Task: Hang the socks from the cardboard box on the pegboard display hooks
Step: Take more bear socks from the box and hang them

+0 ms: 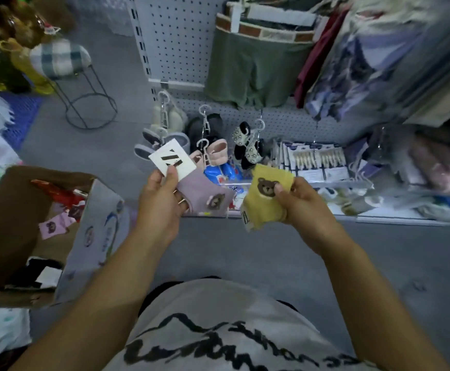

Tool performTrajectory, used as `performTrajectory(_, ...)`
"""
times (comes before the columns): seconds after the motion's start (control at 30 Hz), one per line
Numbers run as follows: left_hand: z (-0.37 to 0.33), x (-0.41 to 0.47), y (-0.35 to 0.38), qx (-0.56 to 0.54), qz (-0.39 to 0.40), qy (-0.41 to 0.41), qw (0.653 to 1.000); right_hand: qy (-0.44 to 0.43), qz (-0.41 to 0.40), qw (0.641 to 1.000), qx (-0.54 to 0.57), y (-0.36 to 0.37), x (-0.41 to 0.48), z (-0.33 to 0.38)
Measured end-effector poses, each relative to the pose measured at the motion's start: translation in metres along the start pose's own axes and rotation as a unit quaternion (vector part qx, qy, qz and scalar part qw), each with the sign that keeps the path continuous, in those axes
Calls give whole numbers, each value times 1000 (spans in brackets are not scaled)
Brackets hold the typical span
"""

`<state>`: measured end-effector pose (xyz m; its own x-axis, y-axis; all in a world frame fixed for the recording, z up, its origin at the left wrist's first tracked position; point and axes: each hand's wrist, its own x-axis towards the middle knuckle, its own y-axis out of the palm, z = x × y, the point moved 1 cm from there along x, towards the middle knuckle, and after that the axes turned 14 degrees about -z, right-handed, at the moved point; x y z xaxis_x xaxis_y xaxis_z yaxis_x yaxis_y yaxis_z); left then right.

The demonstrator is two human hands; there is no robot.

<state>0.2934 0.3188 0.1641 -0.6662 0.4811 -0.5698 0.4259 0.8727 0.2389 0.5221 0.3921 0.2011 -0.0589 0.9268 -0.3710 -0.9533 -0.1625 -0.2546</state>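
A purple sock (pixel 207 199) is pinched at its white card (pixel 171 159) by the thumb and curled fingers of the left hand (pixel 162 204). A yellow sock (pixel 266 202) with a bear face is gripped in the curled fingers of the right hand (pixel 299 204). Both are held apart, before the pegboard (pixel 175 36). A pink sock (pixel 51 227) is seen in the cardboard box (pixel 92 236).

Dim, cool light (blurred, warped edges)

I see a plaid-cushioned stool (pixel 59 58) on the grey floor (pixel 245 250), green shorts (pixel 256 70) hanging above clipped slippers (pixel 165 117), and plush toys (pixel 12 36) far left.
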Motion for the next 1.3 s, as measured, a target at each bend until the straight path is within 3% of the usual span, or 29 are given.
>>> performTrajectory(0.17,46,-3,50,85,2,-27,996,62,-126,976,167,-59,13,-5)
performTrajectory(0.33,96,-33,90,97,51,-275,955,124,-113,890,424,-86,18,-12)
performTrajectory(0.43,114,-44,120,92,121,-332,931,142,-150,862,462,-88,20,-27)
performTrajectory(0.73,117,-21,231,194,181,-195,944,96,-371,891,244,-122,46,-49)
performTrajectory(0.87,100,-20,282,235,268,-121,927,67,-428,892,131,-141,75,-33)
performTrajectory(1.0,82,-26,321,299,358,-49,883,27,-391,915,97,-147,109,-9)
performTrajectory(1.1,74,-32,341,323,407,-44,854,-2,-355,927,124,-146,126,5)
performTrajectory(1.3,75,-46,382,346,418,-70,837,-2,-412,899,147,-174,140,9)
